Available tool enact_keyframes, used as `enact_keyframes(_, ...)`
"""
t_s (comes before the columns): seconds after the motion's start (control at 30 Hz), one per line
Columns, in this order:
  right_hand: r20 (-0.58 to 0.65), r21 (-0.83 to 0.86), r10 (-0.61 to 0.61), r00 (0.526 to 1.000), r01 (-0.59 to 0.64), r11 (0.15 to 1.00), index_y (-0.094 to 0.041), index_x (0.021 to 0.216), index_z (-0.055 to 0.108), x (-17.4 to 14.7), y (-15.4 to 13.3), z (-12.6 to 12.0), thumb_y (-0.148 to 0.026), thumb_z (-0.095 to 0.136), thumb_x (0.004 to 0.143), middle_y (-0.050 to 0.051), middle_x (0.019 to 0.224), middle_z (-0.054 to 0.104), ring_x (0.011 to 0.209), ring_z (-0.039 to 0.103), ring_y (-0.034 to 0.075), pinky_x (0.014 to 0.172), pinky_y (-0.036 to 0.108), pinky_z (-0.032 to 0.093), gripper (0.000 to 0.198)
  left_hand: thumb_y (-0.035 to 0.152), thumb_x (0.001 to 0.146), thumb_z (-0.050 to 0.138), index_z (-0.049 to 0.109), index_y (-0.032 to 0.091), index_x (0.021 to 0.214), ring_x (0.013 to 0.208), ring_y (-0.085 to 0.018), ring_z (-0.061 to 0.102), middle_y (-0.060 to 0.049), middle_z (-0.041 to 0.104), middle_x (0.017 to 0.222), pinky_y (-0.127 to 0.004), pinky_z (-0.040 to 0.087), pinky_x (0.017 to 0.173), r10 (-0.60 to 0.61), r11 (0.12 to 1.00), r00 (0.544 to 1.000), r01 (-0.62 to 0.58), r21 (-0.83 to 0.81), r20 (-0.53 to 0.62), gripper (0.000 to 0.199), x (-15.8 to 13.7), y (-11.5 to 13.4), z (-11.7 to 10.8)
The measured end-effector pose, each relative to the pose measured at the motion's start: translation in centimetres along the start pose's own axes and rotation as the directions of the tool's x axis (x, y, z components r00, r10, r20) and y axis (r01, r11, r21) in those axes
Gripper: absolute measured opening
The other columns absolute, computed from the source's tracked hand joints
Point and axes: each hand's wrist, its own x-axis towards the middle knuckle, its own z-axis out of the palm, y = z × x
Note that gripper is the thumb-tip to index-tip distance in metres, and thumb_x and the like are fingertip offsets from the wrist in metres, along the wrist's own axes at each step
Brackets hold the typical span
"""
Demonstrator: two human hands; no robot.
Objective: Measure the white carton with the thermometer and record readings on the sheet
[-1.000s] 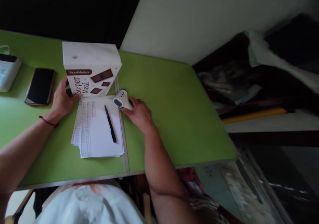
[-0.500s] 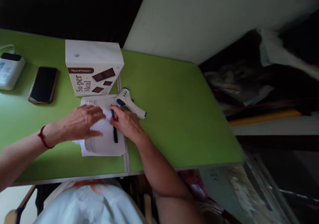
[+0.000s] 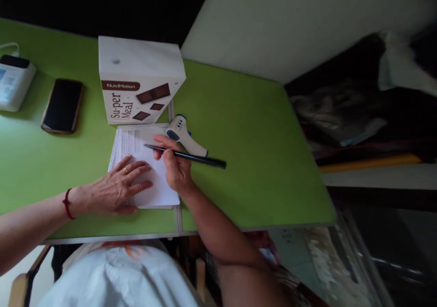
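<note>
The right hand point(image 3: 176, 171) now holds the pen point(image 3: 200, 159) (flat earlier).

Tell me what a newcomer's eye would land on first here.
Probably the white NutriMotion box, standing on the green table just beyond the sheets of paper. Next, likely the black pen in the right hand, its tip over those sheets, and the left hand spread on them.
</note>
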Motion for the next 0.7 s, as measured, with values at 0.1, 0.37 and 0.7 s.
enact_keyframes(0.1,-0.038,0.109,0.046,0.998,-0.042,0.993,-0.019,0.098,0.07,0.1,0.5,1.1,-0.064,0.045,0.097,0.005,0.082,0.064,0.069,0.06,0.013,0.069,0.029,0.055,0.051,0.048,0.087,0.068,0.056,0.011,0.141,0.144,-0.043,0.036,-0.027,0.045,0.149,-0.067,0.024,0.119,0.013,1.0,0.999,-0.013,-0.004,-0.032,0.066,0.1,0.2,-0.2)
enact_keyframes(0.37,-0.078,0.218,0.245,0.966,-0.223,0.95,-0.018,0.088,0.068,0.3,2.2,2.1,-0.059,0.071,0.077,0.003,0.075,0.066,0.068,0.064,0.014,0.068,0.028,0.057,0.042,0.041,0.105,0.041,0.059,0.013,0.137,0.142,-0.033,0.043,-0.018,0.05,0.15,-0.057,0.025,0.123,0.005,0.999,0.999,-0.007,-0.034,-0.049,0.047,0.0,-0.3,-0.3)
enact_keyframes(0.7,-0.042,-0.072,0.089,0.995,-0.092,0.993,-0.02,0.08,0.06,-0.4,1.7,1.8,-0.04,0.058,0.078,0.0,0.069,0.061,0.061,0.055,0.012,0.062,0.023,0.05,0.02,0.049,0.088,0.071,0.06,0.004,0.135,0.134,-0.042,0.047,-0.025,0.055,0.137,-0.056,0.039,0.117,0.003,0.999,0.997,0.0,0.034,-0.083,0.066,0.2,-0.5,-0.6)
